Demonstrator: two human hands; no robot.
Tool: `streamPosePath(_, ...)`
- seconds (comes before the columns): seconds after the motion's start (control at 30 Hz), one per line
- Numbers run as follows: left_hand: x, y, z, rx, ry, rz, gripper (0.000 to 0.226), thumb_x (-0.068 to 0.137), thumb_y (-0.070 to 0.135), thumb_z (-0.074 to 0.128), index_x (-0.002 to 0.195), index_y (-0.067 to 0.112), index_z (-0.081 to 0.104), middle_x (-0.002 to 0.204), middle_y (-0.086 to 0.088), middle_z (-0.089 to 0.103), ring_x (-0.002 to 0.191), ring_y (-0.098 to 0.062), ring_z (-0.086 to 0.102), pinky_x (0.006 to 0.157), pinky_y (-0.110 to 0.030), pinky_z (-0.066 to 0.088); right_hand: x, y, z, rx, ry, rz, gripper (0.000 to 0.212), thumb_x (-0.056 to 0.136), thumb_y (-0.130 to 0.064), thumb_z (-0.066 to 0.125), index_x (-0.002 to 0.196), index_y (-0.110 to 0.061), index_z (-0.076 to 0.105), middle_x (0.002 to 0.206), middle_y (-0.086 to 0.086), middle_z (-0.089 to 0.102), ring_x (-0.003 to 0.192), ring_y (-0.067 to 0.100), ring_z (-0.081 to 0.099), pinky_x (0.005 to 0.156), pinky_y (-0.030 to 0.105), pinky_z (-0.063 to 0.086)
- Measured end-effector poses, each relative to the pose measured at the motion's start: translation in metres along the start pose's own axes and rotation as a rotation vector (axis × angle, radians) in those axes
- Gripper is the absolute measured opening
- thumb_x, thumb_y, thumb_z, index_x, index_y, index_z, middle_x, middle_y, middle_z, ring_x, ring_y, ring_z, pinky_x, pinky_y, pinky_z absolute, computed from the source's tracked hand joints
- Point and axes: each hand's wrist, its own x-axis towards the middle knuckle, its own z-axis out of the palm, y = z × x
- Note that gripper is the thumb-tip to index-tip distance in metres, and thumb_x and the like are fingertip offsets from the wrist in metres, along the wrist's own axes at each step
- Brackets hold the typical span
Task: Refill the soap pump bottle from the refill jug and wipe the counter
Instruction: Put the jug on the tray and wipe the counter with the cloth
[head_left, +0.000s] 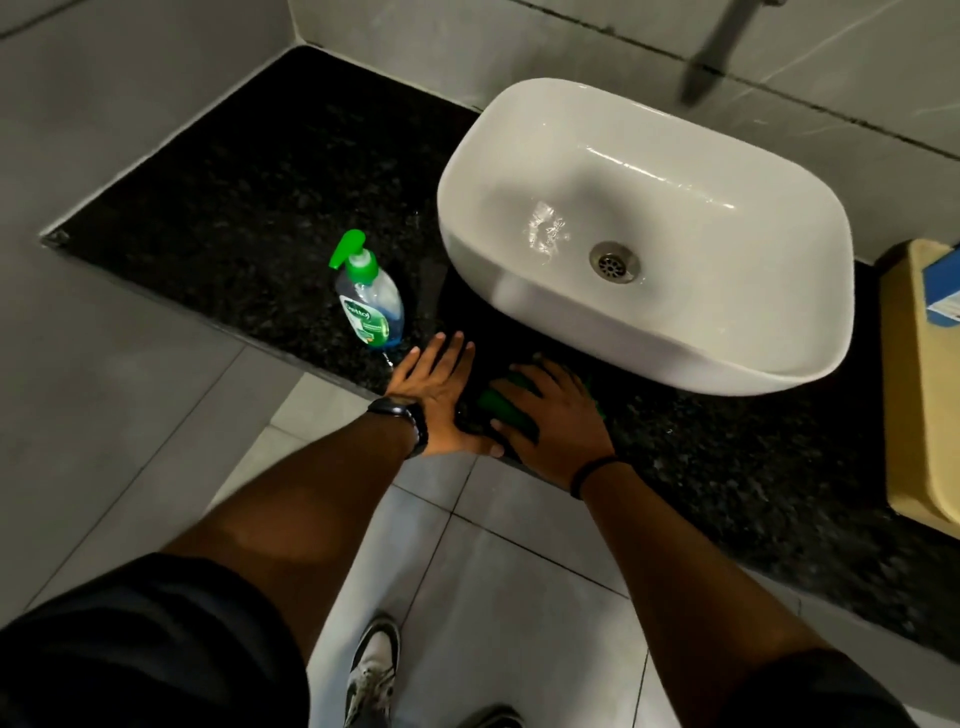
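A clear soap pump bottle with a green pump head and bluish liquid stands upright on the black granite counter, left of the basin. My right hand presses flat on a green cloth at the counter's front edge, just below the basin. My left hand lies flat beside it with fingers spread, its thumb touching the cloth's dark edge. The bottle is a short way left of my left fingertips. No refill jug is in view.
A white vessel basin with a metal drain sits on the counter, wet inside. A yellow container with a blue box on it stands at the right edge. A tap spout hangs above. Tiled floor and my shoe lie below.
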Motion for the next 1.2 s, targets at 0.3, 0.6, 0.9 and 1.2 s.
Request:
streamPosePath(0.3, 0.000, -0.001, 0.001, 0.015, 0.011, -0.021, 0.135, 0.041, 0.097, 0.035, 0.147, 0.026, -0.009, 0.158, 0.006, -0.010, 0.145, -0.016, -0.012, 0.119, -0.041, -0.001, -0.088, 0.070, -0.033, -0.084, 0.049, 0.244, 0.045, 0.081, -0.052, 0.051, 0.119, -0.030, 0.058, 0.130, 0.006, 0.055, 0.128, 0.032, 0.042, 0.104, 0.053, 0.033)
streamPosePath(0.6, 0.004, -0.010, -0.008, -0.100, -0.043, 0.040, 0.134, 0.045, 0.084, 0.060, 0.147, 0.028, -0.005, 0.158, 0.007, -0.008, 0.145, -0.016, -0.011, 0.117, -0.040, -0.002, -0.071, 0.038, -0.020, -0.171, 0.188, 0.654, 0.054, 0.083, -0.047, 0.036, 0.122, -0.015, 0.055, 0.129, 0.018, 0.053, 0.126, 0.040, 0.039, 0.101, 0.054, 0.034)
streamPosePath(0.9, 0.009, -0.016, -0.008, -0.123, -0.003, 0.019, 0.145, 0.040, 0.075, 0.073, 0.148, 0.015, -0.003, 0.159, -0.005, 0.000, 0.146, -0.021, 0.000, 0.117, -0.038, 0.006, 0.024, -0.035, 0.005, -0.055, 0.081, 0.331, 0.046, 0.085, -0.042, 0.046, 0.124, -0.020, 0.054, 0.130, 0.013, 0.054, 0.124, 0.038, 0.041, 0.101, 0.053, 0.033)
streamPosePath(1.2, 0.008, -0.025, -0.009, 0.000, -0.030, 0.076, 0.140, 0.046, 0.045, 0.086, 0.148, 0.016, -0.004, 0.159, -0.005, -0.006, 0.146, -0.022, -0.003, 0.117, -0.038, 0.006, -0.017, 0.000, -0.011, -0.008, -0.136, -0.184, 0.040, 0.087, -0.043, 0.048, 0.123, -0.027, 0.057, 0.133, 0.000, 0.054, 0.132, 0.027, 0.039, 0.109, 0.045, 0.029)
